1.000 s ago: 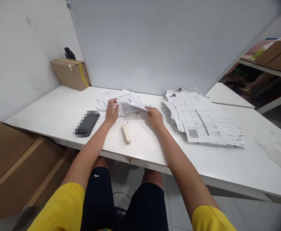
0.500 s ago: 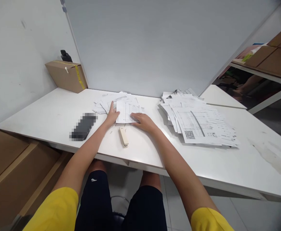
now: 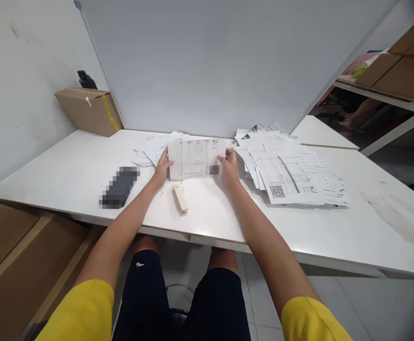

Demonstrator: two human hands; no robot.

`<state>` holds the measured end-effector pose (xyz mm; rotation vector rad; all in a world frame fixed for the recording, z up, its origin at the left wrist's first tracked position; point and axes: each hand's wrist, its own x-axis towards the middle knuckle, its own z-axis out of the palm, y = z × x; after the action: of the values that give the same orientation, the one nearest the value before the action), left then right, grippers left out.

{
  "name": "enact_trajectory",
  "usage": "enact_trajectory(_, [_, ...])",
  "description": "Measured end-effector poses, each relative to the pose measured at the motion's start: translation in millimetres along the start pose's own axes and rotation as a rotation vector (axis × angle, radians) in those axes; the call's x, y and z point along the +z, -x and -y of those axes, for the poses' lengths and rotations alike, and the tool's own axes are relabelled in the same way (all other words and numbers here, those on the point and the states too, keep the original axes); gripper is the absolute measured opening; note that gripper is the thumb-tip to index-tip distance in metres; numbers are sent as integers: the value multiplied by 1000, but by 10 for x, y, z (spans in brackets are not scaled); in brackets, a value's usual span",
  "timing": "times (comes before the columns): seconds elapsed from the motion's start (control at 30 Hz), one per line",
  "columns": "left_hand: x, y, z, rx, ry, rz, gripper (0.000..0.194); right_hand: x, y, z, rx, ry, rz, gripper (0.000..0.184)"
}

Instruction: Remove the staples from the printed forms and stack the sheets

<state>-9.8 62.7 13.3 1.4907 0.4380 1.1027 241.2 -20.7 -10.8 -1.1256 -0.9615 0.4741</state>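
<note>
Between my two hands is a white printed paper (image 3: 194, 159), tilted up toward me, with a QR code near its lower right corner. My left hand (image 3: 162, 168) grips its left edge, thumb in front and fingers behind. At the right edge my right hand (image 3: 229, 166) pinches it the same way. Whether it is one sheet or several I cannot tell. A cream stapler (image 3: 180, 200) lies on the table just below the paper. Behind my left hand spreads a loose pile of papers (image 3: 146, 152), partly covered by the held paper.
A large stack of printed papers (image 3: 292, 175) sits to the right on the white table (image 3: 207, 222). On the left lies a blurred-out dark object (image 3: 119, 187). A cardboard box (image 3: 88, 111) stands at the back left against the panel (image 3: 207, 66).
The paper has come up off the table and now faces me. My right hand has moved right and up, from lying flat on the paper to gripping its right edge.
</note>
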Motion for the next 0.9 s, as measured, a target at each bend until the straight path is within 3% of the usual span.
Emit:
enact_trajectory(0.13, [85,46,-22,-9,-25,-16,69,49,5,31,12,-103,-105,24])
enact_trajectory(0.43, [58,46,6,107,-139,-45,52,54,27,149,19,-130,-100,25])
enact_trajectory(0.63, [45,44,9,124,-196,-35,54,43,10,125,48,-119,-96,24])
enact_trajectory(0.77, [28,30,37,123,-225,-24,54,29,-13,108,102,-163,-39,24])
enact_trajectory(0.9, [-12,-2,95,76,-278,-63,54,32,-40,69,221,-72,65,25])
